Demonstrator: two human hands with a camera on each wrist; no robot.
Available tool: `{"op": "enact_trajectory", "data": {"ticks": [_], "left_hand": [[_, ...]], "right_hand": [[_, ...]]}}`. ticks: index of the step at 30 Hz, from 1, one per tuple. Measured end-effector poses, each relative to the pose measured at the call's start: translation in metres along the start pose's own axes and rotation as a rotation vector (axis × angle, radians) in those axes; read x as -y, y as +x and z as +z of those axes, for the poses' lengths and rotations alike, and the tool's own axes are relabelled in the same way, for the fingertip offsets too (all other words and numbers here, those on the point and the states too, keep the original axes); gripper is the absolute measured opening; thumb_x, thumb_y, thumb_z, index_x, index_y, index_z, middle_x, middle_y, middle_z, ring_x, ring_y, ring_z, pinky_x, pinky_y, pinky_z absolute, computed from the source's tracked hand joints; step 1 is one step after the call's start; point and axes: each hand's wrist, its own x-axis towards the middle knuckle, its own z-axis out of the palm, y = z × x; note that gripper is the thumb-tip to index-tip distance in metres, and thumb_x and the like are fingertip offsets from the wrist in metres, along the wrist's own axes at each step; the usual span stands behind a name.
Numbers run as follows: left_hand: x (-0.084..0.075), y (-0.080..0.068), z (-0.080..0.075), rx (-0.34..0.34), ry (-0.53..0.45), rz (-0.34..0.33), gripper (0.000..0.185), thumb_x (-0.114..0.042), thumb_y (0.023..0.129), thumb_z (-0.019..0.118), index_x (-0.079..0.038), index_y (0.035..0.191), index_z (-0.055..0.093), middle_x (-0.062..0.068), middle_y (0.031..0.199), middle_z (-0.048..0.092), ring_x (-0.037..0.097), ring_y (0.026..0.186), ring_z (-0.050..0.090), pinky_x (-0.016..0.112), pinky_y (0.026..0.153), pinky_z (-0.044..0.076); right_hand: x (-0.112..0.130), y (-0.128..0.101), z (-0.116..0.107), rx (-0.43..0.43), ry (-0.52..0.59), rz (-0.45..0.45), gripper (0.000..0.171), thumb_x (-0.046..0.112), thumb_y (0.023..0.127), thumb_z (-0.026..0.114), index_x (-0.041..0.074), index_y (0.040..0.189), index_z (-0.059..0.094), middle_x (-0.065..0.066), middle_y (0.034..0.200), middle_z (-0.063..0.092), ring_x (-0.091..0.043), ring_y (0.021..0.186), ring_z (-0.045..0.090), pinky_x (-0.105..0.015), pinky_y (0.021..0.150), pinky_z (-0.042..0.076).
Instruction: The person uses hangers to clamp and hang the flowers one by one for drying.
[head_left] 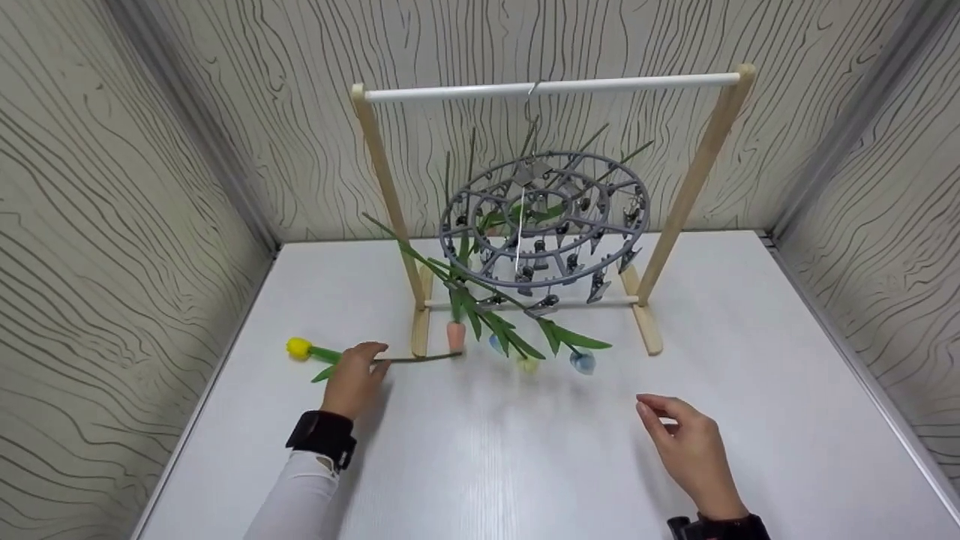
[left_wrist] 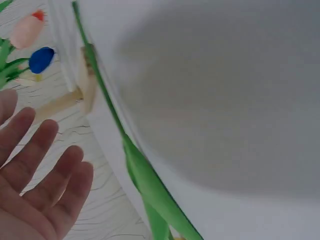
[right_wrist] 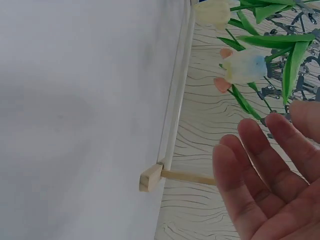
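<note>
Left hand (head_left: 355, 379) flat with fingers straight over the stem of a yellow tulip (head_left: 298, 347) lying on the white table (head_left: 750, 337), right hand (head_left: 686, 442) loosely spread and holding nothing, round clip hanger (head_left: 545, 217) on wooden rack (head_left: 697, 172) behind, tulips clipped head-down.
</note>
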Motion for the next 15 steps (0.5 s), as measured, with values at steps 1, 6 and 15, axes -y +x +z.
{"op": "enact_trajectory", "data": {"ticks": [1,6,15], "left_hand": [[0.007,0.001,0.0,-0.004,0.048,0.013,0.03,-0.007,0.098,0.066,0.003,0.127,0.068,0.022,0.131,0.066,0.043,0.126,0.058,0.054,0.108,0.045],[0.034,0.002,-0.003,0.017,0.254,0.033,0.037,0.002,0.096,0.065,0.004,0.133,0.063,0.025,0.136,0.062,0.053,0.13,0.051,0.065,0.103,0.044],[0.049,0.005,-0.008,0.045,0.485,0.097,0.023,0.004,0.092,0.067,-0.003,0.113,0.075,0.019,0.109,0.073,0.044,0.105,0.063,0.063,0.089,0.049]], "right_hand": [[-0.003,0.0,-0.001,-0.003,-0.014,-0.002,0.012,0.009,0.095,0.073,0.007,0.106,0.078,-0.005,0.102,0.078,-0.013,0.093,0.071,-0.022,0.072,0.058],[-0.013,-0.002,-0.004,-0.007,-0.071,-0.018,0.014,0.006,0.094,0.073,0.005,0.107,0.077,-0.008,0.103,0.077,-0.026,0.094,0.072,-0.027,0.071,0.059],[-0.016,-0.005,-0.009,-0.045,-0.08,-0.047,0.012,0.004,0.094,0.073,0.005,0.105,0.077,-0.009,0.101,0.077,-0.028,0.091,0.072,-0.026,0.069,0.059]]}}
